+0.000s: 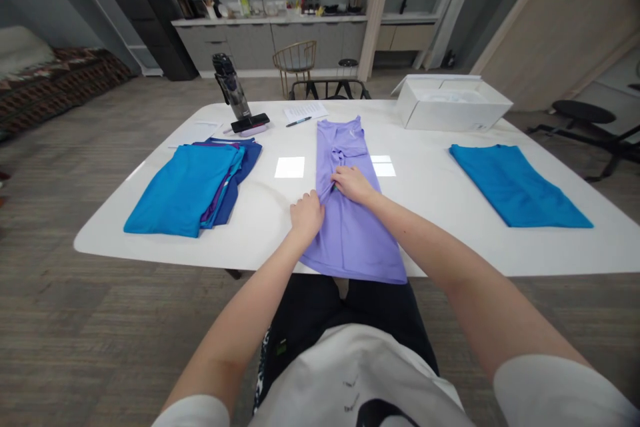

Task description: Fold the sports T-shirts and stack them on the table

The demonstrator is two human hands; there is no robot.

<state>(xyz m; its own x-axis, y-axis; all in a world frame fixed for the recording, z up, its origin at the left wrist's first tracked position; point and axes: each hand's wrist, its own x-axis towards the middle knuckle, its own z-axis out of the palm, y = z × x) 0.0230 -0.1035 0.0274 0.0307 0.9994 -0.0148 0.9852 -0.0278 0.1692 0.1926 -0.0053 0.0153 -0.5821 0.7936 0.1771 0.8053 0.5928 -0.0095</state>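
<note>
A light purple garment [363, 240] lies lengthwise on the white table [260, 213], its lower end hanging slightly over the front edge. Folds and wrinkles gather at its middle. At its left edge my left hand [307, 213] is closed on the fabric. My right hand [352, 183] pinches the cloth near the middle, a little farther up. To the left sits a stack of folded blue and purple garments [183, 187]. One folded blue garment [517, 183] lies flat on the right.
A handheld vacuum [234, 90] stands at the back left. Near the back edge lie a pen [299, 121] and paper [306, 110]. An open white box [453, 107] sits at the back right. Chairs and a kitchen counter are beyond.
</note>
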